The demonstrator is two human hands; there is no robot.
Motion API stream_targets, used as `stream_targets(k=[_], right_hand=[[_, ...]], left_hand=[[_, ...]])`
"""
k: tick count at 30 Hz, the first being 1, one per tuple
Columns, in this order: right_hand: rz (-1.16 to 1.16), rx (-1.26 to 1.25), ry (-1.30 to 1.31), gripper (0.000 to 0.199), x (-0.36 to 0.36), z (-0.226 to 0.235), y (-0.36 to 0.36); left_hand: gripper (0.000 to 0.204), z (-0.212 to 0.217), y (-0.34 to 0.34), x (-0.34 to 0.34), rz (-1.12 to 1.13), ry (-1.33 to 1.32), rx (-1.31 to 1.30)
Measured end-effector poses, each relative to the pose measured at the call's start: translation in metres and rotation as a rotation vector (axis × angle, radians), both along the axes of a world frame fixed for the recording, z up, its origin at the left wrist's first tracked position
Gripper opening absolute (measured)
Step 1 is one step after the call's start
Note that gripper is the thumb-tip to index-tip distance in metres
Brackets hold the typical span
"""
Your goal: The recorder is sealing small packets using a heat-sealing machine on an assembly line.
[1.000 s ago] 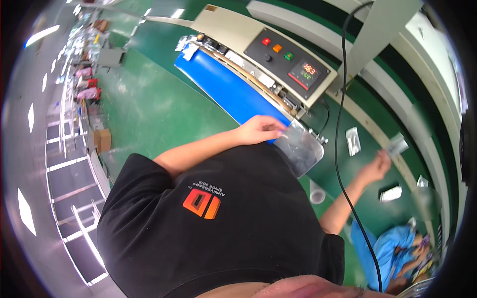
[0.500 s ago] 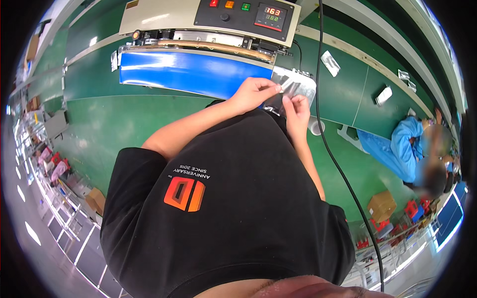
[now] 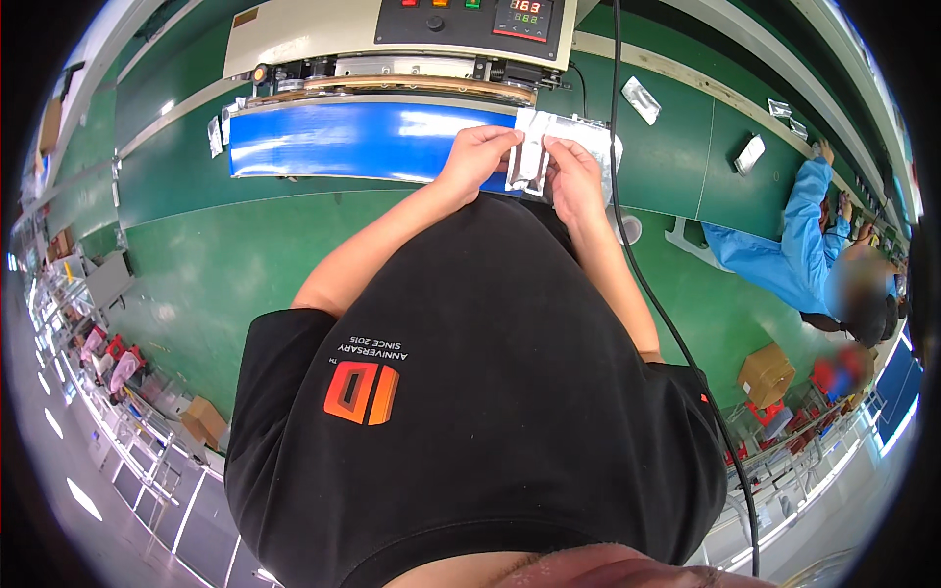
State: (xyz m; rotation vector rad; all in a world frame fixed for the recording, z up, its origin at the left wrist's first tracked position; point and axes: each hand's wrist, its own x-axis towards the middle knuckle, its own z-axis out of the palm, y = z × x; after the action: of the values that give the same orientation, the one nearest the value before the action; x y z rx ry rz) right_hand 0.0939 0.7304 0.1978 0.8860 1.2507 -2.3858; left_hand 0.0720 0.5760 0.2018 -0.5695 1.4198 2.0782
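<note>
A silver foil pouch [image 3: 529, 147] is held upright at the right end of the blue conveyor belt [image 3: 343, 142]. My left hand [image 3: 477, 159] pinches its left edge near the top between thumb and fingers. On the other edge, my right hand [image 3: 575, 178] grips with the thumb on the near face, its other fingers partly hidden behind. Beyond the belt stands a cream band sealer [image 3: 323, 44] with a dark control panel and a lit display. A shiny metal plate [image 3: 601, 147] lies just right of the pouch, partly covered by my right hand.
A black cable [image 3: 655, 289] hangs down right of my right arm. Loose foil pouches lie on the green bench, one [image 3: 641, 101] near the sealer and another [image 3: 750, 155] farther right. A person in blue [image 3: 774, 250] sits at the right. A white round container [image 3: 629, 230] is below the bench edge.
My hands have moved slightly left and up, and the pouch now stands flat-faced between them instead of lying low under my fingers. The person in blue has shifted an arm over the bench.
</note>
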Motion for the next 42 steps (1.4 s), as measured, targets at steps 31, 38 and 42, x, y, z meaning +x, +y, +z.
stream_targets(k=[31, 38, 42], right_hand=[[-0.109, 0.118, -0.08, 0.012, -0.019, -0.022, -0.002], [-0.107, 0.144, -0.079, 0.012, -0.027, -0.02, -0.006], [-0.086, 0.139, -0.051, 0.013, -0.03, -0.019, -0.012]], left_hand=[[0.016, -0.021, 0.012, -0.029, 0.038, -0.115, -0.057], [0.016, -0.03, 0.01, -0.031, 0.055, -0.089, -0.087], [0.016, -0.034, 0.004, -0.032, 0.079, -0.075, -0.109]])
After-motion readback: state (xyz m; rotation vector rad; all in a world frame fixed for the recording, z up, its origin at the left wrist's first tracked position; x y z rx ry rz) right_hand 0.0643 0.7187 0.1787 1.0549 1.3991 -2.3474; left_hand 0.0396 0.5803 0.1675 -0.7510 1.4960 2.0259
